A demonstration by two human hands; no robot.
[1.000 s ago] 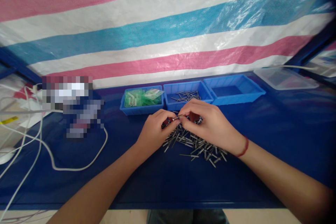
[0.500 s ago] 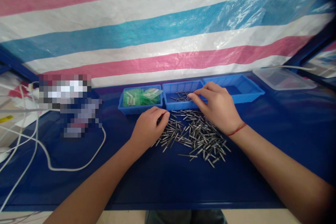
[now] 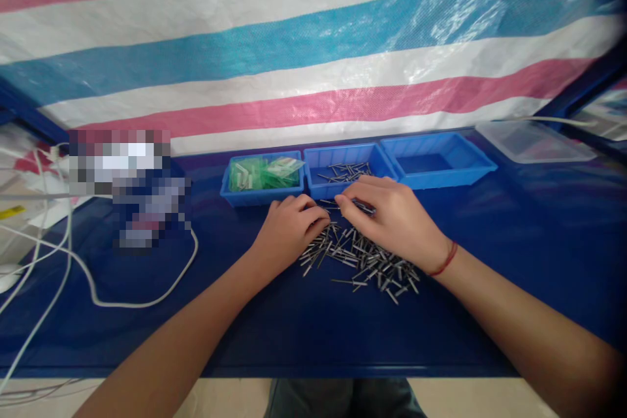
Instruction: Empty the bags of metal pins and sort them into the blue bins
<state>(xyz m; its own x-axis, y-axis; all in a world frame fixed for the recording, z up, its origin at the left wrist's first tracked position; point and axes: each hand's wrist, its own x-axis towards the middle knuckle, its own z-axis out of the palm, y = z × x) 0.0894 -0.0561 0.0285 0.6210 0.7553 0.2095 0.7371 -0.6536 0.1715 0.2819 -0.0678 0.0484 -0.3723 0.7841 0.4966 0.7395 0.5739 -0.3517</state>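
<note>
Metal blind rivets (image 3: 379, 261) lie in a loose pile on the blue table, partly hidden by my hands. My left hand (image 3: 291, 228) rests at the pile's left side, fingers curled and thumb and forefinger drawn together; whatever is between them is too small to make out. My right hand (image 3: 396, 219) is over the back of the pile, just in front of the middle blue bin (image 3: 321, 191). Its thumb and forefinger tips are close together, and I cannot make out anything between them. Several rivets (image 3: 347, 172) lie scattered inside that bin.
Left of the middle bin, a blue bin (image 3: 262, 197) holds green plastic packets (image 3: 267, 174). A third blue bin (image 3: 445, 177) and a clear plastic lid (image 3: 533, 142) are to the right. White cables (image 3: 132, 305) loop across the table's left side. A striped sheet (image 3: 294, 46) hangs behind.
My right hand has come back and down from over the middle bin to the rivet pile. My left hand has shifted slightly right over the rivets.
</note>
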